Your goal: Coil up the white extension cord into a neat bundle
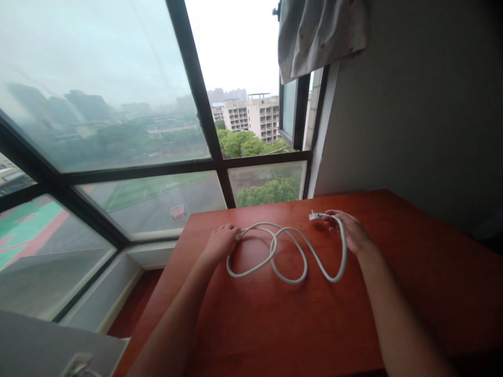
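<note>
White cable [272, 256] lay in loose loops across the middle of the reddish-brown counter [283, 319], between my two hands. My left hand [222, 241] was low at the far left of the counter, its fingers curled narrow around one end of the cable; they covered most of that end, so I could not tell its shape. My right hand [351, 230] was at the far right of the loops, thumb and fingers closed on the cable just behind its white plug [314, 215]. That plug pointed left, its prongs sticking out beyond my fingertips. From my right hand the cable bent over, dropped toward the near side in a deep curve, then rose and ran left into two loops that crossed each other.

Dark window frames [220, 162] stood beyond the counter on the far side and along the left. Pale buildings [261, 115] and green trees [243, 142] showed through the far panes. A grey curtain [318, 36] hung at the far right, next to a shadowed wall [404, 115].
</note>
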Demonstrator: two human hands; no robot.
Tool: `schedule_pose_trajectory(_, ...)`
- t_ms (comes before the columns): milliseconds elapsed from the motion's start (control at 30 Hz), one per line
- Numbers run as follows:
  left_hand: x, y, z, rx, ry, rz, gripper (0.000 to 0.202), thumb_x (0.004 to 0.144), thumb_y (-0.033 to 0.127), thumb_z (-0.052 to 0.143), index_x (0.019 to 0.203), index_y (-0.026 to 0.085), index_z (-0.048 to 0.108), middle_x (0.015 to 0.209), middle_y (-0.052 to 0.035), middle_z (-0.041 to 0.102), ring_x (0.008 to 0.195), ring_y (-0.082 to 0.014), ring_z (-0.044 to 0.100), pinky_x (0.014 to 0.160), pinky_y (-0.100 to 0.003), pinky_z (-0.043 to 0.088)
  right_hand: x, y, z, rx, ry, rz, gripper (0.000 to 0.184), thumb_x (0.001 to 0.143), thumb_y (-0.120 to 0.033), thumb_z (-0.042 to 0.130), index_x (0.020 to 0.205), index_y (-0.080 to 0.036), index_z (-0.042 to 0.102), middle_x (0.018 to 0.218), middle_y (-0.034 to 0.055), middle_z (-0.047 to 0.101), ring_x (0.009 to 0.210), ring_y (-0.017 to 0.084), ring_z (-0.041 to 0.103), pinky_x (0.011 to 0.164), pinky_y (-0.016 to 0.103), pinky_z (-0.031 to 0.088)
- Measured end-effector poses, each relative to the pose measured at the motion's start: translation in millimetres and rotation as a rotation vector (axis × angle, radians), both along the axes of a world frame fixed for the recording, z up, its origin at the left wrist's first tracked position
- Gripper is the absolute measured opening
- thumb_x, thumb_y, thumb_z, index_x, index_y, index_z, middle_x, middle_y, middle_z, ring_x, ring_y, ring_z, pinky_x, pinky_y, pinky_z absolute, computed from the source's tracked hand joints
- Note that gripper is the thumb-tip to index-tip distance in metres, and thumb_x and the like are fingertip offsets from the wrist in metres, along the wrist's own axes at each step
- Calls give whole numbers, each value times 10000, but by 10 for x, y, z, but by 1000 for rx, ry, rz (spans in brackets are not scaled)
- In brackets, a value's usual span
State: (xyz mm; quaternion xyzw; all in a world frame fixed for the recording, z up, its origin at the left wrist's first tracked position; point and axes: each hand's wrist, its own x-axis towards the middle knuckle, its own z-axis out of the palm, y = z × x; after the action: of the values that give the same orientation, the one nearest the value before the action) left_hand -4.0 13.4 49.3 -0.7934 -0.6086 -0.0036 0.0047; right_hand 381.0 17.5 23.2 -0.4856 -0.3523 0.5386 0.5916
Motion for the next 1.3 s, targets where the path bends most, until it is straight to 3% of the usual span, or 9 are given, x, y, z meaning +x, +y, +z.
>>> schedule_pose_trajectory(200,12,72,-110,59,-57,30,262,866,346,518,1099,252,594,1140,-89,565,1052,-241,529,878,-353,378,-109,11,-19,14,-96,45,242,763,-330,575,938,-177,642,883,83,724,731,178,664,573,239,488)
schedule_pose_trajectory(400,-92,147,-77,104,-182,53,279,840,331,555,1094,241,631,1092,-76,585,992,-209,555,832,-289,401,-148,-25,24,28,-109,55,248,765,-322,573,951,-172,639,896,83,729,732,171,663,565,228,478)
schedule_pose_trajectory(633,77,62,-114,237,21,55,229,885,302,481,1008,194,642,1111,-125,550,1032,-266,521,865,-377,392,-198,-29,33,43,-85,44,177,776,-273,557,883,-171,654,874,81,730,762,165,670,626,230,508)
schedule_pose_trajectory(833,355,34,-192,213,149,129,337,912,111,293,1046,84,602,971,-198,582,921,-294,577,755,-399,427,-189,14,-16,32,-185,69,232,763,-319,562,920,-176,656,944,89,724,792,182,675,619,245,510)
schedule_pose_trajectory(1000,527,116,-121,140,161,146,326,891,75,299,1020,31,595,945,-267,611,911,-325,616,755,-443,444,-192,29,-31,43,-208,109,256,759,-343,579,931,-171,660,962,95,719,812,185,667,621,243,504)
schedule_pose_trajectory(1100,530,153,-50,74,140,112,288,875,69,346,1000,38,603,890,-248,643,870,-307,647,728,-399,464,-195,42,-50,48,-203,107,266,749,-347,593,928,-163,664,949,96,720,806,184,664,610,238,495)
schedule_pose_trajectory(1300,181,244,178,45,100,31,247,849,143,457,1056,164,591,990,-155,673,890,-260,654,746,-335,470,-229,25,-35,45,-197,88,280,724,-349,610,918,-157,675,907,94,723,758,176,661,583,230,478)
